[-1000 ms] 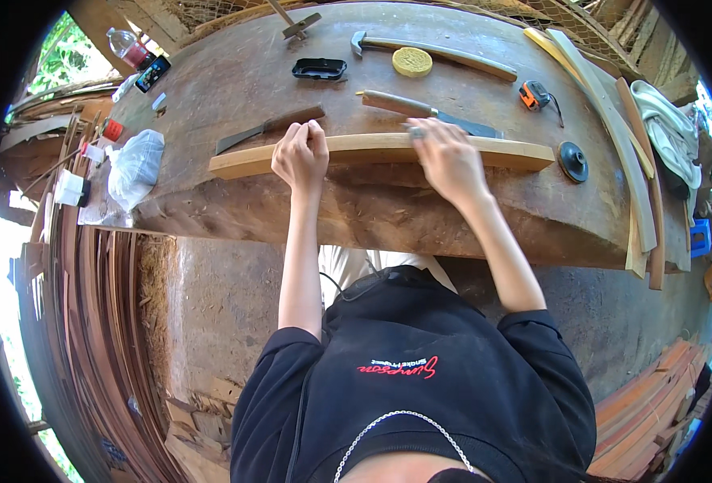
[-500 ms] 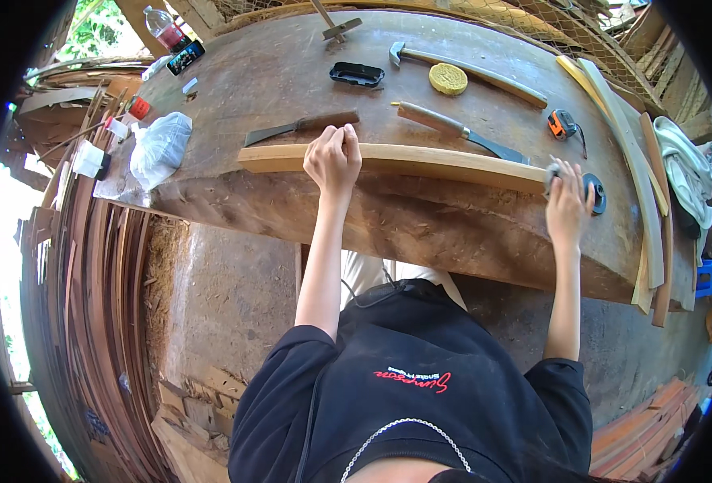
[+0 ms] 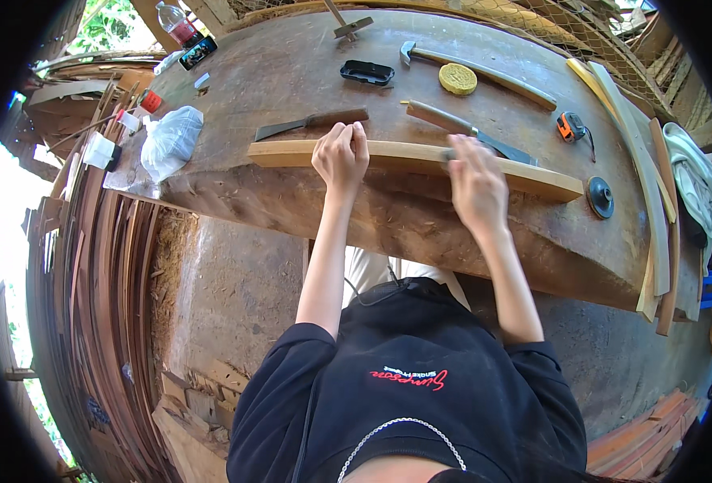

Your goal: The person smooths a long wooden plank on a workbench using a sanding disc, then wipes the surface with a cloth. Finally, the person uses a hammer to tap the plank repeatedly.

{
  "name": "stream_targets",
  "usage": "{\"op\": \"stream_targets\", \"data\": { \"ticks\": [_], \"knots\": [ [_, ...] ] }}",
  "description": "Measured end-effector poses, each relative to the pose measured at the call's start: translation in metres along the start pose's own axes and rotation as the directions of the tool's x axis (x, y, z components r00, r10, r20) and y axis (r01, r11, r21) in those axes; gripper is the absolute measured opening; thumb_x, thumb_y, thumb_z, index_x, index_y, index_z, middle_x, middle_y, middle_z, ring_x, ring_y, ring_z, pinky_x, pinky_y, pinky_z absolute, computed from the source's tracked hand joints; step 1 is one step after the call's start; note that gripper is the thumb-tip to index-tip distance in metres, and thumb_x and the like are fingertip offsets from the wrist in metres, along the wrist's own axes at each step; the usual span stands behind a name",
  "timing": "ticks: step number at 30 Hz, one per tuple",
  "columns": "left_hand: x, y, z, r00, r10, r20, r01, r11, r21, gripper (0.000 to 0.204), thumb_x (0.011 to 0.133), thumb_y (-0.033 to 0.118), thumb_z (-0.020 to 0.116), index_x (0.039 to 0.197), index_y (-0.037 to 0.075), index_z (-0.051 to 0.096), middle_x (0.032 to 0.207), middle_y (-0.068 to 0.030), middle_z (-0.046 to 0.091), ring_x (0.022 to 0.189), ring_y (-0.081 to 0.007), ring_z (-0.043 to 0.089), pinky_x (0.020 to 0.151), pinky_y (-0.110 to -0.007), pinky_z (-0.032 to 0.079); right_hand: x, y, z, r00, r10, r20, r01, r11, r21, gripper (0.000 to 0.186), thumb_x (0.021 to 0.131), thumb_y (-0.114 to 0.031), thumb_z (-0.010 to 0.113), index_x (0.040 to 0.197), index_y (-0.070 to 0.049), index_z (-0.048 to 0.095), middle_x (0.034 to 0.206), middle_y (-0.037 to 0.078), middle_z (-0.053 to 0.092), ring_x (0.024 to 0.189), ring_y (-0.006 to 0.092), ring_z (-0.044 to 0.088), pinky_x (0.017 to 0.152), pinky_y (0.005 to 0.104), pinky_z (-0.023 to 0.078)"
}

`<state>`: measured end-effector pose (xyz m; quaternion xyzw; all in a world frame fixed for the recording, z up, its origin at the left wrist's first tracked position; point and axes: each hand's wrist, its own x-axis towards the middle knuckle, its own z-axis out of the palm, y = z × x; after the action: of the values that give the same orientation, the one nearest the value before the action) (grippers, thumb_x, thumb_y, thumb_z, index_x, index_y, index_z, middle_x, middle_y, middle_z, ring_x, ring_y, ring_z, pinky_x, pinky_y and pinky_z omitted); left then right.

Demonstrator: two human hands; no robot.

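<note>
The wooden bar (image 3: 408,157) is gripped by the left hand (image 3: 340,158), closed over it left of its middle. A small grey pad (image 3: 447,155) is held at the fingertips of the right hand (image 3: 480,185), against the bar; hand blurred, exact finger pose can't be told. Bar is laid lengthwise near the front edge of the workbench (image 3: 292,84), in one piece. Work judged to be under way: pad is on the bar, neither has been set aside. How much of the surface has been gone over, and how much is left, can't be made out. Just behind the bar, a knife (image 3: 314,122) and a chisel (image 3: 444,119) are left unheld; farther back, likewise a hammer (image 3: 489,75).
</note>
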<state>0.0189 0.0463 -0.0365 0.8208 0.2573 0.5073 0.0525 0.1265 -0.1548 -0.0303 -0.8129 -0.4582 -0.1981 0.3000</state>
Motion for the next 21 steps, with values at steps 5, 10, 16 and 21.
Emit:
{"op": "stream_targets", "data": {
  "ticks": [5,10,16,21],
  "knots": [
    [-0.001,0.002,0.001,1.0,-0.008,-0.027,0.008,1.0,0.003,0.031,0.09,0.017,0.053,0.061,0.007,0.056,0.063,-0.0054,0.055,0.059,-0.025,0.058,0.059,-0.035,0.045,-0.033,0.111,-0.059,0.97,0.214,-0.112,-0.237,0.937,-0.257,0.036,0.1,-0.024,0.04,0.126,-0.005,0.055,0.131,0.014,0.055,0.126,0.0291,0.047,0.106,0.0402,0.037],
    [-0.002,0.004,0.005,0.997,-0.008,-0.072,0.006,1.0,-0.018,0.032,0.092,0.02,0.052,0.063,0.007,0.056,0.065,-0.0051,0.055,0.058,-0.0274,0.056,0.058,-0.037,0.043,-0.025,0.094,-0.045,0.97,0.197,-0.144,-0.231,0.93,-0.285,0.036,0.101,-0.025,0.04,0.122,-0.003,0.058,0.128,0.016,0.056,0.124,0.0323,0.048,0.106,0.0427,0.036],
    [-0.002,0.002,0.007,0.999,0.014,-0.03,-0.016,0.999,-0.045,0.032,0.092,0.02,0.052,0.063,0.007,0.055,0.064,-0.0053,0.055,0.058,-0.0274,0.056,0.058,-0.037,0.043,0.016,-0.061,0.031,0.989,-0.128,-0.07,0.137,0.981,0.14,0.039,0.095,-0.03,0.05,0.121,-0.002,0.057,0.121,0.017,0.059,0.117,0.0316,0.052,0.103,0.0418,0.038],
    [-0.002,-0.004,0.003,1.0,0.01,0.008,-0.01,1.0,-0.011,0.034,0.094,0.021,0.05,0.063,0.008,0.055,0.065,-0.0046,0.055,0.059,-0.0271,0.056,0.058,-0.037,0.043,0.009,-0.035,0.02,0.996,-0.079,-0.027,0.082,0.99,0.111,0.039,0.096,-0.033,0.047,0.122,-0.005,0.056,0.123,0.013,0.059,0.117,0.0297,0.053,0.103,0.0411,0.038]
  ]
}}
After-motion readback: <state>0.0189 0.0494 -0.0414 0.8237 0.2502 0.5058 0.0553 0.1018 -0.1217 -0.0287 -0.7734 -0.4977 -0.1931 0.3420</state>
